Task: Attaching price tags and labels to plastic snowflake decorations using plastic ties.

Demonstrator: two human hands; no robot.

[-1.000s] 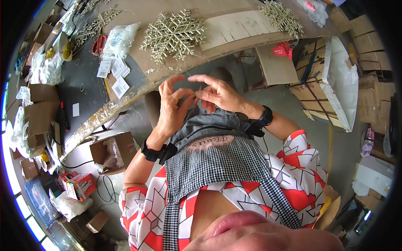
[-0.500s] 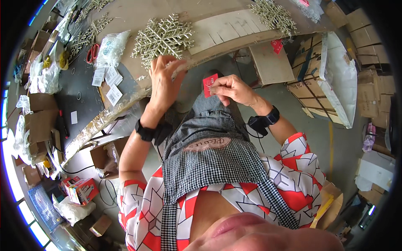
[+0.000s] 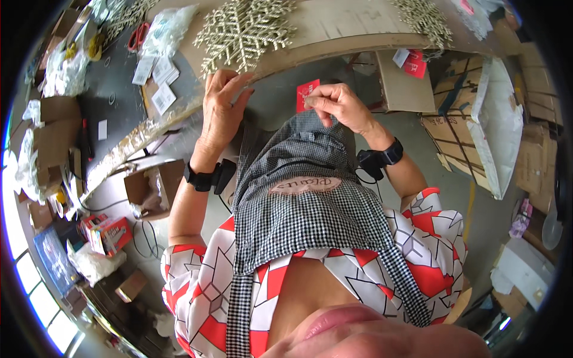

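Observation:
A small red tag (image 3: 305, 94) is pinched between the thumb and fingers of my right hand (image 3: 343, 106), above the lap of my checked apron. My left hand (image 3: 221, 110) is raised at the table's near edge, thumb and forefinger apart, and I see nothing between them. Just beyond it lies a glittery gold snowflake ornament (image 3: 246, 31), its lower tip close to my left fingers. Another gold snowflake (image 3: 422, 21) sits at the far right of the table, with a red tag (image 3: 414, 63) and a white label hanging below the edge near it.
White labels (image 3: 163, 97), a clear plastic bag (image 3: 169, 30) and red-handled scissors (image 3: 138, 37) lie on the table to the left. An open carton (image 3: 154, 190) stands below the left table edge. A large strapped carton (image 3: 462, 119) is on the right.
The whole view has shifted, so the table and snowflakes sit higher in the picture. Both hands stay near their places; my right hand still grips the red tag.

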